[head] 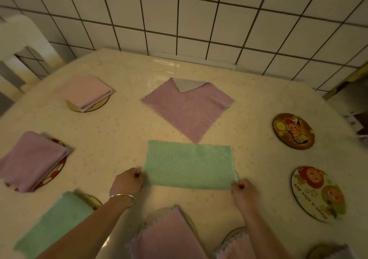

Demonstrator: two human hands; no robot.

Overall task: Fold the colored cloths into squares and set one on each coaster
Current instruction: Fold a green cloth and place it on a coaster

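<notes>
The left hand (128, 182) pinches the near left corner of the green cloth (189, 164), fingers curled; the right hand (244, 189) pinches the near right corner likewise. The cloth lies flat (a folded rectangle) mid-table (119, 131). Just beyond it lies an unfolded purple cloth (187, 107). Two bare coasters (293, 131) (318, 194) sit to the right; folded cloths (86, 91) cover the left ones.

Around the green cloth (189, 164) the surface (119, 135) lies open to its left, as far as the pink folded cloths (31, 161). To its right, bare surface runs to two uncovered coasters (293, 131). Just beyond it the spread purple cloth (187, 107) blocks the way. Nearer than it, both forearms and covered coasters (169, 231) crowd the edge.
</notes>
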